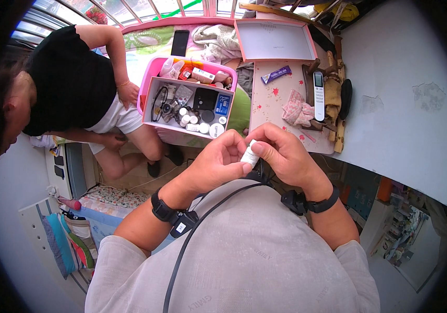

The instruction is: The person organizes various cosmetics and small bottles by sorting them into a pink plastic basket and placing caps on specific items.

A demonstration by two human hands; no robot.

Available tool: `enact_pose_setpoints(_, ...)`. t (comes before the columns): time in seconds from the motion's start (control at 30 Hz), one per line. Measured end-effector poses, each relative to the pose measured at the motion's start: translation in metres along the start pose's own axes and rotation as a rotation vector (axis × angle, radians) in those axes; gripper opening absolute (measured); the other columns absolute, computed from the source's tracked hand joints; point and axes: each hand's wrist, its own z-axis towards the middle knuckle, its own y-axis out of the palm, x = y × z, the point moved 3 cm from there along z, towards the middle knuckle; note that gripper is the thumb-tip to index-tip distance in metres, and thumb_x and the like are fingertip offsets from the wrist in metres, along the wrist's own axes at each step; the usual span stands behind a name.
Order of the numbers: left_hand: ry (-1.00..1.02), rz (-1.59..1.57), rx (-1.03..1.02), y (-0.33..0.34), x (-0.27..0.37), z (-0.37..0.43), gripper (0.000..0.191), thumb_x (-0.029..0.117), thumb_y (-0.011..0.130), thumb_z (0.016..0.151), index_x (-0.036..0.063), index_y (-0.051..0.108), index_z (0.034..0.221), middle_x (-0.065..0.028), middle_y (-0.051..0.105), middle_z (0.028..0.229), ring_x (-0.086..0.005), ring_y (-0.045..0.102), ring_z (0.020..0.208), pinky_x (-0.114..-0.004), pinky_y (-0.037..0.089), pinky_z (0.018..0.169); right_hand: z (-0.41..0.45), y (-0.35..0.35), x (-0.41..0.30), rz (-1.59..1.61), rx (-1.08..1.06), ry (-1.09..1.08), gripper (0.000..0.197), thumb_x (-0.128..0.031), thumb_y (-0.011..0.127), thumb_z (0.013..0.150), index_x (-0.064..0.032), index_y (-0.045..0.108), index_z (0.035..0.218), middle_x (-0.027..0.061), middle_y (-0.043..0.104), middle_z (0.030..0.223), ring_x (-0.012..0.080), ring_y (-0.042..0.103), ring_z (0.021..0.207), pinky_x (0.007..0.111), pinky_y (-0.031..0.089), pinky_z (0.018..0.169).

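Note:
A small white bottle (250,157) with printed writing sits between my two hands, tilted, its white cap uppermost. The fingers and thumb of my left hand (223,158) grip its lower part. My right hand (284,156) has thumb and forefinger on the cap. Just beyond my hands, a shallow white box (160,125) rests on a pink plastic bin (232,70). Inside the box are several white bottles (193,127), a black case (205,98), a blue packet (222,104), a blister pack (184,95) and a beaded bracelet.
A person (70,86) in a black top sits at left, one hand by the bin. On the flowered table (262,129) are a purple packet (276,74), a pink cloth (297,107), a white remote control (319,96) and a pink-edged box lid (276,41). A phone (180,43) lies behind the bin.

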Motion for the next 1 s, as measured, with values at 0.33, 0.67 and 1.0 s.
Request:
enact_pose_setpoints(0.33, 0.019, 0.056, 0.049, -0.002, -0.007, 0.006, 0.035, 0.014, 0.078, 0.091, 0.0042, 0.053, 0.113, -0.0031, 0.064, 0.101, -0.008, 0.061, 0.089, -0.023, 0.051, 0.077, 0.005, -0.005, 0.007, -0.137, 0.022, 0.121, 0.036, -0.034, 0.074, 0.094, -0.0008, 0.06, 0.091, 0.0045, 0.06, 0.076, 0.0112, 0.054, 0.07, 0.03, 0.044, 0.061)
enact_pose_setpoints(0.67, -0.149, 0.148, 0.088, -0.02, -0.021, 0.015, 0.03, 0.023, 0.07, 0.1, 0.0042, 0.061, 0.122, 0.001, 0.066, 0.097, -0.0066, 0.06, 0.084, -0.023, 0.05, 0.076, 0.012, -0.001, 0.043, 0.204, 0.02, 0.227, 0.024, -0.025, 0.07, 0.099, -0.002, 0.063, 0.101, 0.0003, 0.062, 0.083, 0.0072, 0.055, 0.07, 0.025, 0.046, 0.062)
enact_pose_setpoints(1.0, -0.07, 0.05, 0.119, -0.019, -0.023, 0.013, 0.038, 0.014, 0.073, 0.096, 0.0021, 0.056, 0.128, -0.0047, 0.069, 0.105, -0.0106, 0.066, 0.09, -0.025, 0.053, 0.078, 0.011, -0.005, 0.055, 0.198, 0.005, 0.259, 0.02, -0.02, 0.061, 0.104, -0.0009, 0.063, 0.109, 0.0008, 0.063, 0.091, 0.0074, 0.058, 0.077, 0.025, 0.049, 0.068)
